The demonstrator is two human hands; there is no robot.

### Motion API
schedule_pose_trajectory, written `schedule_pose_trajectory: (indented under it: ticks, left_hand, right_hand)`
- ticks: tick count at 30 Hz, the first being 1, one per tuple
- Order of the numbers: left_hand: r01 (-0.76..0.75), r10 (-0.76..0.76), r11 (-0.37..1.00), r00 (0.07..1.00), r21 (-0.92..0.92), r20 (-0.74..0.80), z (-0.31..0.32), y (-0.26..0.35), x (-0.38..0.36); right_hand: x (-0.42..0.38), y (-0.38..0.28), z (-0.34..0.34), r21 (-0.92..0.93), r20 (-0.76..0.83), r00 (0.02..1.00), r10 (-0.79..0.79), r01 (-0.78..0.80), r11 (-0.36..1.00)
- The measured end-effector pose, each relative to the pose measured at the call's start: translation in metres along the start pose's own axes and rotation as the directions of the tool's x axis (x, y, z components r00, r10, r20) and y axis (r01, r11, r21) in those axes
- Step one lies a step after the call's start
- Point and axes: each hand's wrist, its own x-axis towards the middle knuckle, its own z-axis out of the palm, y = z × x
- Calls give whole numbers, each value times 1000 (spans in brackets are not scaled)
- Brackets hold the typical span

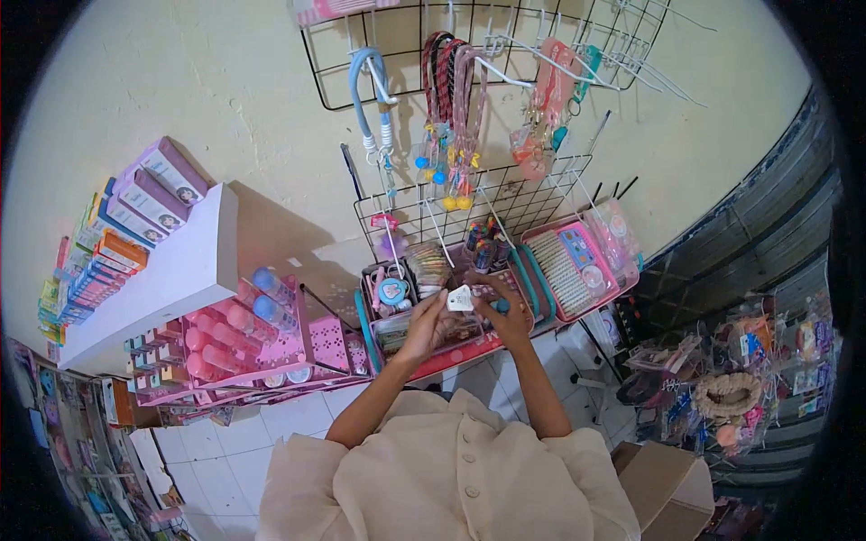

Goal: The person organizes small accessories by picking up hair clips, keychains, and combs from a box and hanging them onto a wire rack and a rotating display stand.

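Note:
My left hand (422, 332) is closed, its thumb and fingers pinching a small white card-like piece (459, 298) with dark marks on it. My right hand (507, 314) is just to the right, fingers curled, with a small blue thing (502, 307) showing at them; its kind is too small to make out. Both hands are above a divided organizer. Beside my left hand in it lies a light-blue round item (392, 290). Behind the hands stand a bunch of slim, colourful sticks (428, 268) and a cup of dark pens (483, 251).
A pink-rimmed tray (622, 290) of patterned items is on the right. To the left are a pink rack (329, 347) with bottles and a white shelf (203, 243) of boxes. Straps (442, 81) hang from a wire grid above. A cardboard box (663, 487) sits lower right.

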Motion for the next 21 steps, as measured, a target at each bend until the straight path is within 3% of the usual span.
schedule_pose_trajectory:
  ticks: [1,2,3,4,5,7,10,21]
  left_hand:
    - [4,-4,1000,1000,4,4,-3,0,4]
    - [-116,138,920,990,374,-32,-8,-1,8]
    - [-195,280,696,960,692,-11,-9,0,10]
    - [-194,275,693,961,694,-6,-7,-1,12]
    - [-260,358,740,933,621,-36,-4,-2,14]
    - [-357,444,797,893,487,-71,2,-1,17]
    - [-434,530,733,847,523,-40,4,-2,24]
    - [-388,546,682,834,620,-78,-11,2,38]
  right_hand:
    - [0,15,0,-98,-77,997,-31,23,995]
    - [-1,28,-2,-96,-84,996,-31,23,995]
    - [-1,35,-3,-103,-87,990,110,-119,988]
    - [-1,41,-4,-109,-89,965,248,-257,960]
    - [-1,44,-4,-107,-94,965,246,-255,961]
    - [4,38,7,248,-205,925,319,-266,931]
    - [14,47,15,325,-248,932,263,-175,929]
    - [24,47,28,337,-260,906,334,-239,911]
